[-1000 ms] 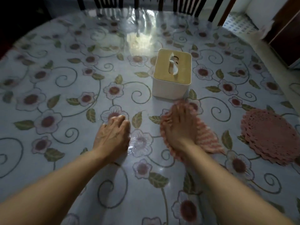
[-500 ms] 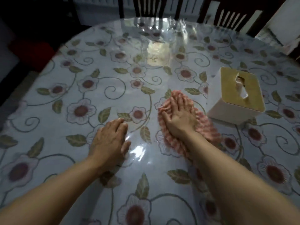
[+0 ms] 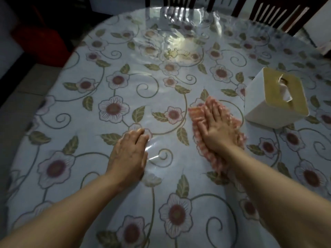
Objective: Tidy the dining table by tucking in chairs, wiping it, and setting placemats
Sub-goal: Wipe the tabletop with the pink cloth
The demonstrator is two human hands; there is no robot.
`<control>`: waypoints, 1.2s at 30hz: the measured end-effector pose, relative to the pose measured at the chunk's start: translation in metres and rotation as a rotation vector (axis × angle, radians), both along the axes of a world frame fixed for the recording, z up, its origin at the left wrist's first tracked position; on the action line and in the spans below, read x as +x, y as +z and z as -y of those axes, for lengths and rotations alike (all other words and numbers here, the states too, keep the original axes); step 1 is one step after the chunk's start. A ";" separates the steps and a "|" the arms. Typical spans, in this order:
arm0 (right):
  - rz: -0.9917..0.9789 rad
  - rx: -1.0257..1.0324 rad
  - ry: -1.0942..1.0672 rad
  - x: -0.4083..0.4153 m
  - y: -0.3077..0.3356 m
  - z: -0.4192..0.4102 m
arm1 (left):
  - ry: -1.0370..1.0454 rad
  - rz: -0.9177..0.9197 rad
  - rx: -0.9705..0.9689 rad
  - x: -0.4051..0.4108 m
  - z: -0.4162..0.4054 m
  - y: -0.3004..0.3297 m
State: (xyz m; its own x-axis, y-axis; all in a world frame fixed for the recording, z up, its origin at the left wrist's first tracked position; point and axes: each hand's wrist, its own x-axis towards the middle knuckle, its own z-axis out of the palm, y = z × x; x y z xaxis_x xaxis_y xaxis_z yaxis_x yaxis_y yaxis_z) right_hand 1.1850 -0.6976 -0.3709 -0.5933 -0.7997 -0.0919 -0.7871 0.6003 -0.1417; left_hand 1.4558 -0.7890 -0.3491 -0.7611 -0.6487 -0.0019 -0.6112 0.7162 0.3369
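Wiping stroke: right hand [image 3: 217, 129], flat with fingers together on the pink cloth [image 3: 198, 115], has swept left from the tissue box [image 3: 275, 99]. Left hand [image 3: 128, 154] stays flat, bracing the table [image 3: 89, 140]; wiping seems unfinished.

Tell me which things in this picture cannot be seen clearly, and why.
- Pink cloth, head view: middle hidden under the right hand.
- Chairs, head view: cut off by the top edge.
- Tissue box, head view: far side hidden by its own body.
- Red object: too dark to identify.

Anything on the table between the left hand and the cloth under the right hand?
No objects. In the head view, only bare flowered table cover lies between the left hand and the pink cloth pressed flat under the right hand.
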 end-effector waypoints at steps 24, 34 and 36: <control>0.063 0.083 0.576 0.213 0.013 -0.267 | -0.172 0.452 0.053 0.074 -0.174 0.048; 0.007 0.064 0.298 0.185 0.010 -0.255 | -0.206 0.425 0.013 0.123 -0.124 0.043; 0.024 0.053 0.275 0.200 0.009 -0.243 | -0.181 0.417 0.023 0.129 -0.109 0.041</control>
State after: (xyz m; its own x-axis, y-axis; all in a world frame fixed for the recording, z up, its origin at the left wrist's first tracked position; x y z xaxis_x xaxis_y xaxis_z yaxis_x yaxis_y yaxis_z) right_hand 1.3852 -0.4545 -0.3615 -0.3514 -0.9243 -0.1491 -0.9184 0.3712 -0.1369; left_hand 1.5849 -0.6803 -0.3081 -0.7932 -0.5013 -0.3456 -0.5638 0.8192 0.1056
